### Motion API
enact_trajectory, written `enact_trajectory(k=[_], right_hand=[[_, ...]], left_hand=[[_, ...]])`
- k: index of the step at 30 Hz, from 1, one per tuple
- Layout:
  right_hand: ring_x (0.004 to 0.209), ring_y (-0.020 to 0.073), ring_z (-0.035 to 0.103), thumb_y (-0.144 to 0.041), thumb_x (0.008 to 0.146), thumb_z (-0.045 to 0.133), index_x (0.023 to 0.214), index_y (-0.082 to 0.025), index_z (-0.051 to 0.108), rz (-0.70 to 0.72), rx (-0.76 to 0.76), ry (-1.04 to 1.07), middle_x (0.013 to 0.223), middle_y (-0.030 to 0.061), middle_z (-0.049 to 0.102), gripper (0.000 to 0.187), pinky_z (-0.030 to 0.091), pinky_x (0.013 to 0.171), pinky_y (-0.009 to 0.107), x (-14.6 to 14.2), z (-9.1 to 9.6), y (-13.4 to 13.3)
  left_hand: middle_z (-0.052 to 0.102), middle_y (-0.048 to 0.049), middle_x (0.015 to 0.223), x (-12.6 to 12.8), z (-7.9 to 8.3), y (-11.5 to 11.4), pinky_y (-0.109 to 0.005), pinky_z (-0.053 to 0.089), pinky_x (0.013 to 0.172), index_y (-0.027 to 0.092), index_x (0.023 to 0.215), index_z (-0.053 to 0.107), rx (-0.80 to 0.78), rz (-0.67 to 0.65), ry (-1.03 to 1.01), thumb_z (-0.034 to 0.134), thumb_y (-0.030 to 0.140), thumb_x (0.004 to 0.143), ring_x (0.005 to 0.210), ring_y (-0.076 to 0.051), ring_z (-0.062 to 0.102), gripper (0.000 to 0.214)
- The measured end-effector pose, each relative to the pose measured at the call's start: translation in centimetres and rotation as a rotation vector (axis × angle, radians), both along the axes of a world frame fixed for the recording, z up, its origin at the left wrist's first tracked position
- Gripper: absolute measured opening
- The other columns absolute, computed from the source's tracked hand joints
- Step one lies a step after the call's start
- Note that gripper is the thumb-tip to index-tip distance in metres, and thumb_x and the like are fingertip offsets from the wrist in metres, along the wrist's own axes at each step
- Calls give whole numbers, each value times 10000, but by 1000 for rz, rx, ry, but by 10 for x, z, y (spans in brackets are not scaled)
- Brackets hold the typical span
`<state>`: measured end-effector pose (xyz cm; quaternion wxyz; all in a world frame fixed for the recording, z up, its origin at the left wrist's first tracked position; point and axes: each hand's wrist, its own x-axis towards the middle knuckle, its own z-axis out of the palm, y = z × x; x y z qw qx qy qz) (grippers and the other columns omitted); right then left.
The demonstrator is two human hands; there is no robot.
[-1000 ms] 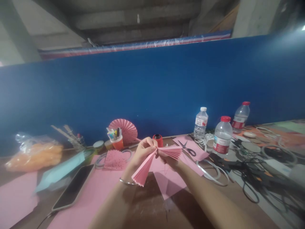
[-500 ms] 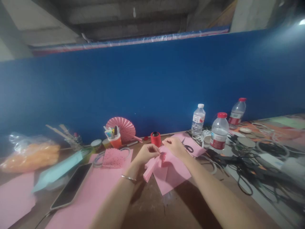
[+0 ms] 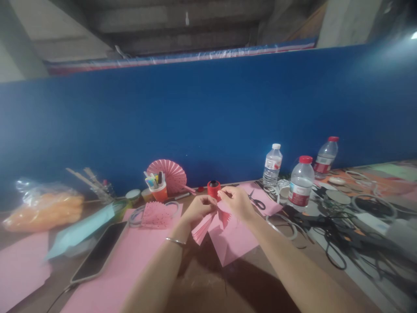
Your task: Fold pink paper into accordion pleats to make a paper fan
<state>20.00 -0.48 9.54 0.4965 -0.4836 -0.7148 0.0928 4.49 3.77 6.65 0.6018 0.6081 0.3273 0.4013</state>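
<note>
My left hand [image 3: 202, 208], with a bangle at the wrist, pinches a strip of pink pleated paper [image 3: 202, 229] near its middle. One folded end hangs down to the left, and another fanned part with a toothed edge spreads to the right. My right hand [image 3: 238, 202] is closed in a pinch close to the left fingertips; whatever lies between its fingers is too fine to see. Under both hands a pink paper sheet [image 3: 239, 243] rests on the brown table. A red spool of thread [image 3: 213, 190] stands just behind the fingers. Black scissors [image 3: 257, 201] lie open to the right on pink paper.
Left are a smartphone [image 3: 99, 252], pink sheets, a dotted pink piece [image 3: 157, 215], a pen cup [image 3: 159, 191] and a round pink paper fan [image 3: 171, 174]. Water bottles [image 3: 301, 182] and tangled cables [image 3: 339, 239] crowd the right. A blue partition [image 3: 208, 117] rises behind.
My right hand has come left and closer to my left fingertips. The pleated paper has swung slightly left, its fanned part showing more. The view has shifted a little.
</note>
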Motion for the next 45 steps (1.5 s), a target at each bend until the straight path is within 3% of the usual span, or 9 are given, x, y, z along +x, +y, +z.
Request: enact_trajectory(k=[14, 21, 27, 32, 45], right_hand=[[461, 98, 434, -267, 834, 426, 612, -163, 549, -70, 168, -13, 498, -12, 513, 274, 285, 496, 215, -15, 3, -17], [475, 101, 446, -247, 828, 421, 629, -156, 571, 5, 142, 34, 516, -7, 523, 265, 295, 501, 216, -40, -16, -25], [489, 116, 489, -274, 802, 463, 643, -147, 612, -16, -19, 348, 520, -5, 559, 252, 333, 476, 210, -50, -30, -21], [571, 146, 539, -274, 784, 478, 678, -149, 625, 9, 49, 578, 594, 19, 606, 220, 406, 536, 235, -42, -27, -17], [556, 147, 524, -273, 774, 499, 640, -150, 612, -52, 79, 617, 580, 19, 591, 214, 407, 543, 251, -33, -23, -11]], left_hand=[[568, 12, 677, -9, 4, 12, -226, 437, 570, 136, 583, 517, 90, 214, -274, 699, 223, 588, 558, -88, 549, 202], [536, 34, 722, -12, 17, 10, -172, 415, 521, 140, 561, 470, 161, 305, -448, 706, 223, 589, 539, -45, 522, 251], [515, 41, 678, -15, 28, 7, -180, 423, 503, 147, 555, 470, 193, 277, -502, 715, 249, 585, 522, -50, 513, 268], [510, 36, 678, -13, 31, 4, -188, 432, 516, 148, 551, 484, 193, 254, -507, 710, 237, 590, 526, -52, 511, 246], [491, 46, 694, -9, 32, -1, -185, 407, 517, 156, 566, 455, 189, 223, -527, 690, 230, 619, 529, -45, 493, 252]])
